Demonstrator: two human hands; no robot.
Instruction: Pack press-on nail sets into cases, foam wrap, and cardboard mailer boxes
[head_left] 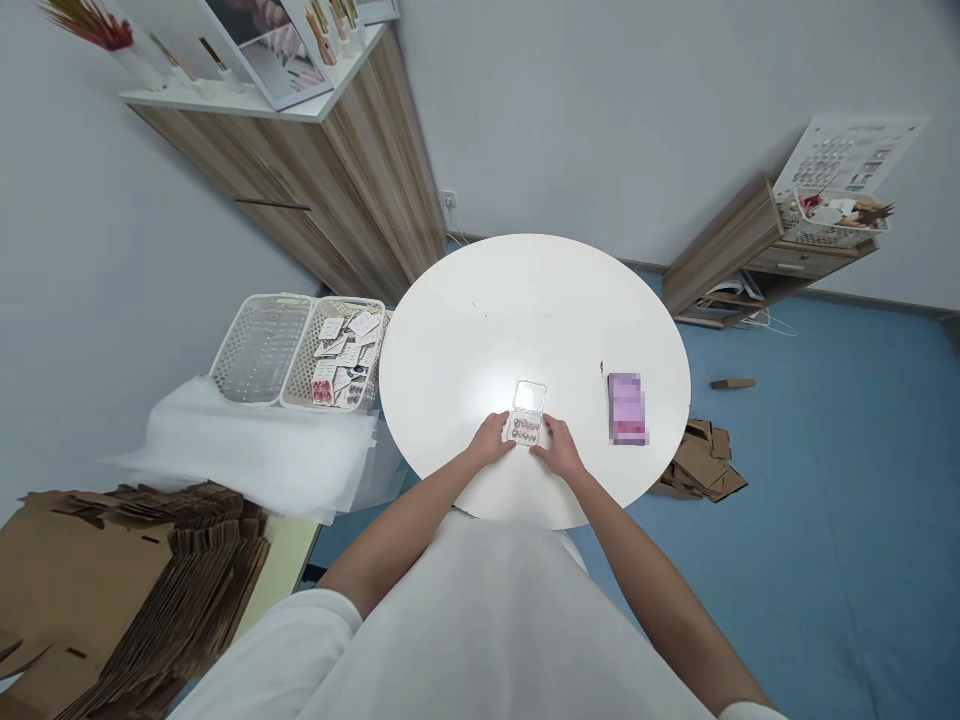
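Note:
A small clear plastic case (524,441) lies on the white round table (450,330), close to its front edge. Its transparent lid (530,397) is flipped up and back, away from me. Inside sit two rows of small pinkish pieces that look like press-on nails (524,425). My left hand (491,440) grips the case at its left side, while my right hand (560,450) holds the opposite side, thumb and fingers around the edge. Both hands rest at table height.
A pixelated purple rectangle (628,409) lies at the table's right. Left of the table are white baskets (298,350) with cards and clear cases, translucent sheets (255,450) and stacked cardboard (172,600). Flattened cardboard (701,462) is on the blue floor; a wooden cabinet (360,170) stands behind.

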